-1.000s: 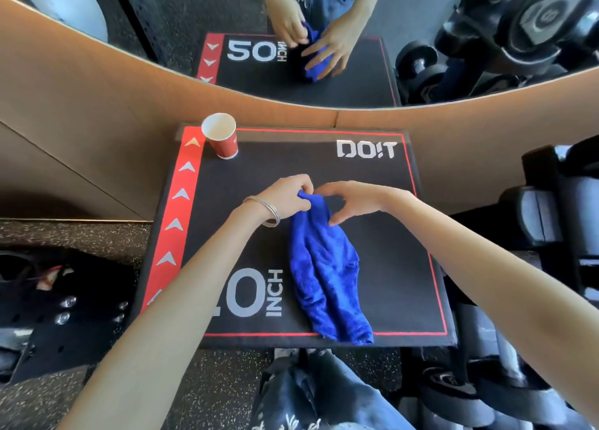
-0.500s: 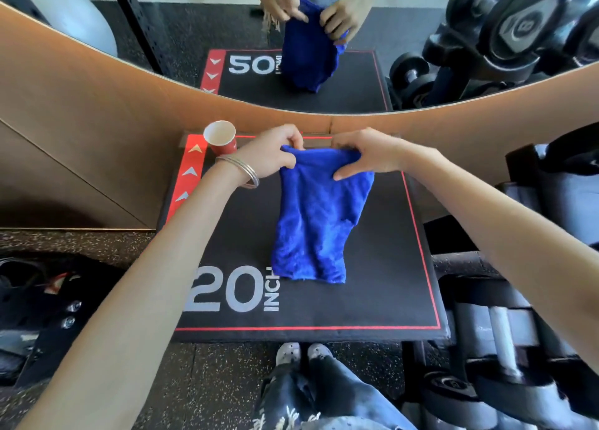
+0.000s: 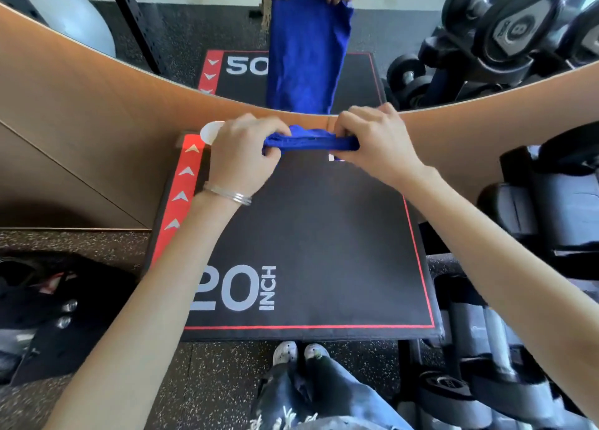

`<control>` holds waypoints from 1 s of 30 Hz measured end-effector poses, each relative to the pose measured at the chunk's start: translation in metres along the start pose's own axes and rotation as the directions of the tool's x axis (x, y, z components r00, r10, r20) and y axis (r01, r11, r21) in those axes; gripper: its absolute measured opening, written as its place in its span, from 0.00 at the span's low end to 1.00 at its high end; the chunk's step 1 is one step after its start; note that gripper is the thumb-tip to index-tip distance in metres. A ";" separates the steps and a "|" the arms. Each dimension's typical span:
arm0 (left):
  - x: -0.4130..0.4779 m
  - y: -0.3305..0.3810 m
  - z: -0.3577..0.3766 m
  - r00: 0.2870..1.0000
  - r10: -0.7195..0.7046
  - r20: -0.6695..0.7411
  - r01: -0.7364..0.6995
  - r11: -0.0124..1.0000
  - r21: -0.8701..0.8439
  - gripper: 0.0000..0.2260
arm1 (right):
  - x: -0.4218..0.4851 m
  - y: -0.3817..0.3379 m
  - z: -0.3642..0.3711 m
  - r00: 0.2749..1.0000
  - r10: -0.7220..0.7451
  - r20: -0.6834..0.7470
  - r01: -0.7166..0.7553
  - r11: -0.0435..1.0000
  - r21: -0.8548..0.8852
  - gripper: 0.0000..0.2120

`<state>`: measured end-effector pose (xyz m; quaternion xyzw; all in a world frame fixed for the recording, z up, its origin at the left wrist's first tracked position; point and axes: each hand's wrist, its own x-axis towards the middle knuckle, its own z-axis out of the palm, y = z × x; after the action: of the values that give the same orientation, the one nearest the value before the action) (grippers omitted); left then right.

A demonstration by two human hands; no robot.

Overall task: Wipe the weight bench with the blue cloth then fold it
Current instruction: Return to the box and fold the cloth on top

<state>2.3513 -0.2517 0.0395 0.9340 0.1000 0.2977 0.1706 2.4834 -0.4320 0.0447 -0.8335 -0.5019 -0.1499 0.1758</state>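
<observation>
Head view: blue terry cloth (image 3: 311, 142), draped on black padded surface (image 3: 324, 235) half-second ago, now lifted, stretched at frame centre. Left hand (image 3: 241, 157), right hand (image 3: 372, 144) grip top edge, pinched tight. Folding likely starting.

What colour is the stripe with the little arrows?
Red stripe, with pale arrows, seen in the head view.

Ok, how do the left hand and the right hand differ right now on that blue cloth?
The left hand wears silver bangles at the wrist; the right hand has a bare wrist. The left hand pinches the left end of the blue cloth, the right hand the right end. The left hand partly hides the paper cup; the right hand hides part of the white lettering. Both hold the cloth's top edge, lifted over the black platform.
</observation>
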 end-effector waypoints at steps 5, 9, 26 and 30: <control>-0.112 -0.002 0.046 0.928 -0.109 0.356 0.095 0.994 0.056 0.10 | -0.099 -0.032 0.071 0.888 0.052 0.457 -0.110 0.989 0.103 0.08; -0.172 -0.002 0.070 0.732 -0.239 0.637 0.208 0.970 0.125 0.10 | -0.165 -0.048 0.108 0.687 0.106 0.719 -0.282 0.951 0.129 0.12; -0.166 -0.008 0.055 0.513 -0.297 0.805 0.574 0.816 -0.065 0.07 | -0.148 -0.036 0.081 0.461 0.070 0.885 -0.351 0.930 0.109 0.15; -0.122 -0.020 0.075 0.638 -0.477 0.604 0.642 0.763 -0.076 0.09 | -0.102 -0.016 0.098 0.652 0.241 0.719 -0.368 0.929 0.023 0.14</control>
<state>2.2959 -0.2878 -0.0896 0.8646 0.2900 -0.0419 0.4081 2.4308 -0.4613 -0.0842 -0.8812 -0.3936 0.2542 0.0622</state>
